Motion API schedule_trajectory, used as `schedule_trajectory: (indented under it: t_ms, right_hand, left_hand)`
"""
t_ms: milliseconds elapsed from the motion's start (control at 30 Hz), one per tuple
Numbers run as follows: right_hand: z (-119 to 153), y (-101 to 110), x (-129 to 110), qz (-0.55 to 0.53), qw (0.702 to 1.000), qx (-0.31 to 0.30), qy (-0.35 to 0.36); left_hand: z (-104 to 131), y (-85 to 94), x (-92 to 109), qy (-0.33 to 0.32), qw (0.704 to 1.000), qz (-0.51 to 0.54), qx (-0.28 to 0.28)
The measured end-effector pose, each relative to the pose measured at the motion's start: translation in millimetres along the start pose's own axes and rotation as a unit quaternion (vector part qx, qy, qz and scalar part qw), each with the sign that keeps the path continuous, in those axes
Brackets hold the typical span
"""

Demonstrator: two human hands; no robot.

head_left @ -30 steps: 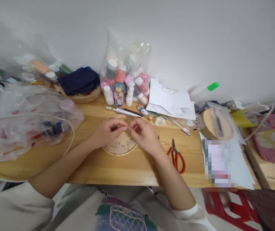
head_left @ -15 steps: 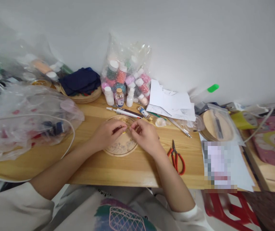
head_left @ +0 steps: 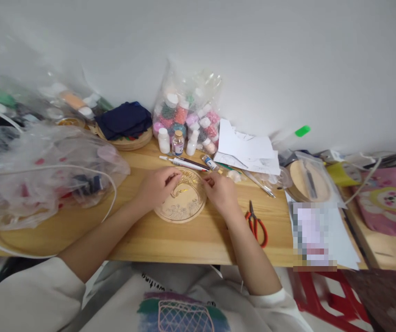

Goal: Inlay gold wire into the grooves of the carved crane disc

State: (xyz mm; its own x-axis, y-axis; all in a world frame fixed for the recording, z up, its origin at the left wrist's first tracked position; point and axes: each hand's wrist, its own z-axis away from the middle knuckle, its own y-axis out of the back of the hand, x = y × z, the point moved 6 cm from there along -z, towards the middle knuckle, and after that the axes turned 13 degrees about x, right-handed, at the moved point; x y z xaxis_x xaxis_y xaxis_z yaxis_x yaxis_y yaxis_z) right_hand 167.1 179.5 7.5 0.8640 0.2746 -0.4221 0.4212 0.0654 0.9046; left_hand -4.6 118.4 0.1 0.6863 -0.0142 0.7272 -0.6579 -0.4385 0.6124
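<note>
A round wooden plaque (head_left: 180, 210) with a printed wave pattern and raised gold lines lies flat on the table. My left hand (head_left: 158, 186) is over its left edge, thumb and fingertips pinched together. My right hand (head_left: 220, 189) is at its right edge, its fingers also closed in a pinch. Whatever is between the fingertips of either hand is too small to make out. A short curved gold strip (head_left: 181, 191) shows on the plaque between the hands. Red-handled pliers (head_left: 256, 226) lie on the table right of my right forearm.
Behind the plaque lie a white tube (head_left: 184, 162), small bottles (head_left: 177, 143) and a bag of coloured jars (head_left: 187, 110). Papers (head_left: 246, 147) and tweezers (head_left: 258, 183) are back right. A plastic bag (head_left: 45, 180) and white cable (head_left: 115, 196) lie left.
My hands have moved apart from the middle of the plaque, the left to its left side and the right to its right edge. More of the plaque shows. The view has shifted slightly.
</note>
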Motion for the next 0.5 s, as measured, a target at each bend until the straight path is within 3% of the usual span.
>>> schedule_trajectory:
  t_ms: [200, 500]
  right_hand:
    - [0.2, -1.2, -4.6, 0.030, 0.999, -0.022, 0.026]
    - [0.9, 0.2, -4.3, 0.036, 0.999, -0.006, 0.023]
  left_hand:
    - [-2.1, 6.5, 0.4, 0.006, 1.000, 0.005, 0.016]
    - [-7.9, 9.7, -5.7, 0.006, 0.999, 0.016, 0.040]
